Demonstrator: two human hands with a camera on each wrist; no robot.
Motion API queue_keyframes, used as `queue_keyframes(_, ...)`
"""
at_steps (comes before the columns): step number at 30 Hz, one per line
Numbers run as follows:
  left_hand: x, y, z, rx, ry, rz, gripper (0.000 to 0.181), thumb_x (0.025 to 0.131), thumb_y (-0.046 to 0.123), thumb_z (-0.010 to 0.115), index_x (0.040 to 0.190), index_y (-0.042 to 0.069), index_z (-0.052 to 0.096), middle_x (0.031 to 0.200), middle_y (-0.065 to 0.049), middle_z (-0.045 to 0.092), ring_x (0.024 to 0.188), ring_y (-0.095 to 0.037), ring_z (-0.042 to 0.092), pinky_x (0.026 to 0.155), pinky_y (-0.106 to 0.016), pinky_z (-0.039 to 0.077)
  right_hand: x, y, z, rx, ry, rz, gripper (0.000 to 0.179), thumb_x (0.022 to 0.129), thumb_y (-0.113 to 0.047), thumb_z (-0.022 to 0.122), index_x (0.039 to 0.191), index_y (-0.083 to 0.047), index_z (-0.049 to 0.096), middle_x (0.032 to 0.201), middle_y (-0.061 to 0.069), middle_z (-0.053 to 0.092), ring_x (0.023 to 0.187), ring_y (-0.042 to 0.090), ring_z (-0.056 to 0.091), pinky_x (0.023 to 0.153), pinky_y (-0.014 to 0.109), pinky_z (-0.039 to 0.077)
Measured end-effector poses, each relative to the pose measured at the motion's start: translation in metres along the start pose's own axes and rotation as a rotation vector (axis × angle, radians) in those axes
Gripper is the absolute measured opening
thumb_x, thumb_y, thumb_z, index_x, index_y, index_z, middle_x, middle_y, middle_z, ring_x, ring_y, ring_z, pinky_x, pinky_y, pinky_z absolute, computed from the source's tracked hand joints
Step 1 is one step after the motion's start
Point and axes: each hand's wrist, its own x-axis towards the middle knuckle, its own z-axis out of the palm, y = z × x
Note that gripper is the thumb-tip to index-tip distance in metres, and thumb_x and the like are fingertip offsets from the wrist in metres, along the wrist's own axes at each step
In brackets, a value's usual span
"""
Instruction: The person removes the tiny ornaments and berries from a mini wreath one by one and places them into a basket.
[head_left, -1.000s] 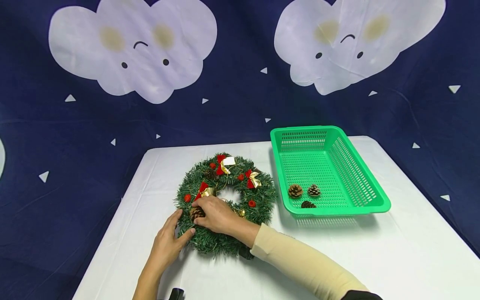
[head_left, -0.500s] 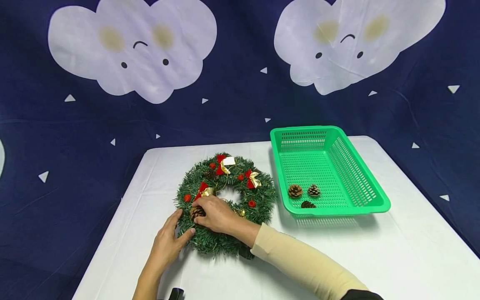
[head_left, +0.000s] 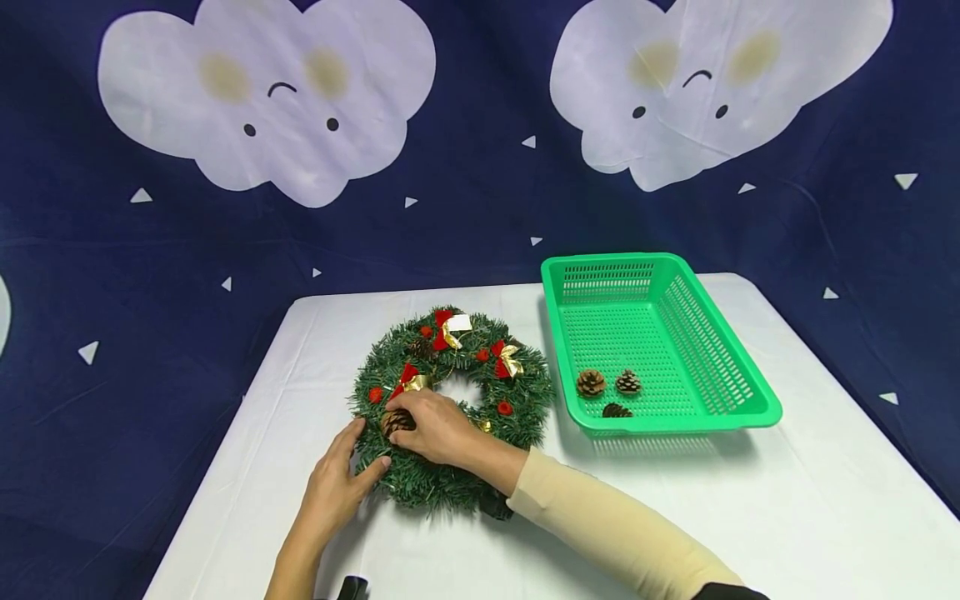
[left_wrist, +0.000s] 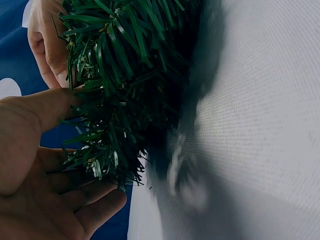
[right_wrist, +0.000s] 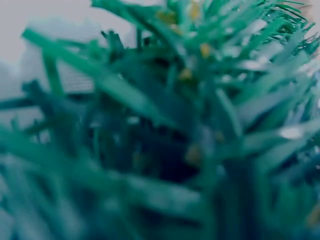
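Note:
A green Christmas wreath [head_left: 435, 487] with red and gold bows and red berries lies on the white table, left of the basket. My right hand [head_left: 435, 425] reaches over its near left part and pinches a brown pine cone [head_left: 396, 422] there between thumb and fingers. At the wreath's left edge my left hand [head_left: 335, 483] holds the greenery between its thumb and fingers. In the left wrist view, the left thumb [left_wrist: 52, 106] touches the green needles, with the other fingers on the far side. Blurred green needles [right_wrist: 150, 195] fill the right wrist view, hiding the right fingers and the cone.
A green perforated plastic basket [head_left: 738, 350] stands to the right of the wreath. Several loose pine cones, among them this one [head_left: 591, 383], lie at its near left corner. A dark blue cloth [head_left: 480, 225] with white clouds hangs behind the white table [head_left: 825, 500].
The right hand and the pine cone have shifted very slightly to the right over the wreath. The left hand stays in place.

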Motion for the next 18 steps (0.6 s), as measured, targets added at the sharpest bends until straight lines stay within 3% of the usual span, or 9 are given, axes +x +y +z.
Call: queue_keyframes(18,-0.001,0.001,-0.002,-0.012,-0.013,-0.017,0.076,0.089,0.032,0.064,0.149,0.005,0.025,0.154,-0.018,0.026,0.138,-0.043,0.030,0.108,-0.062,0.030,-0.003,0.001,-0.023,0.100,0.024,0.036,0.043,0.086,-0.032,0.068,0.126,-0.020,0.059,0.132,0.000,0.059,0.121,0.019,0.056,0.100,0.038,0.048)
